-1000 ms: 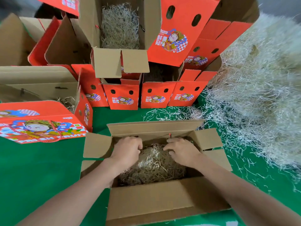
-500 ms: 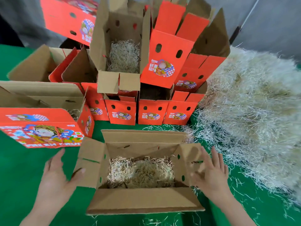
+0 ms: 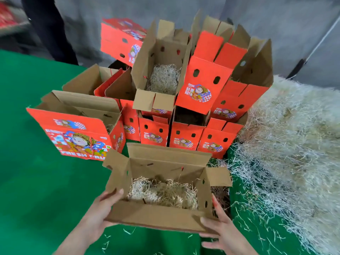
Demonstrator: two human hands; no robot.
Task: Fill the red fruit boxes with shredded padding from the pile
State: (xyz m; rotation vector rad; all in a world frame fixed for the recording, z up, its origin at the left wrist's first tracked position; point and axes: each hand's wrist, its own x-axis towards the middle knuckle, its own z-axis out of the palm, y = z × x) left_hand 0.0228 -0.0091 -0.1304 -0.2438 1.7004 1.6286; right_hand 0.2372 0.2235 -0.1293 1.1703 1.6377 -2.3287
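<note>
Gripping from both ends now: the left hand is clamped on the near left corner of the open box. Its thumb is hooked over the rim and the other fingers are tucked out of sight behind the cardboard. Over on the other side, the right hand is spread wide. The thumb lies flat on the front flap, one finger runs up the right wall, and the rest fan out fairly straight below the corner, so it is pressing rather than curling.

The box sits between the two hands, tipped a little. I can't tell whether it is clear of the green table.

Inside, a loose nest of padding covers the bottom, well below the rim, and all four flaps stand open.

Just beyond it is a crowd of red boxes, stacked and leaning against each other. One of them, lying on its side, has its own wad of shreds showing.

Off to the right, the big pale pile spills strands across the cloth, right up to the box's right side.
</note>
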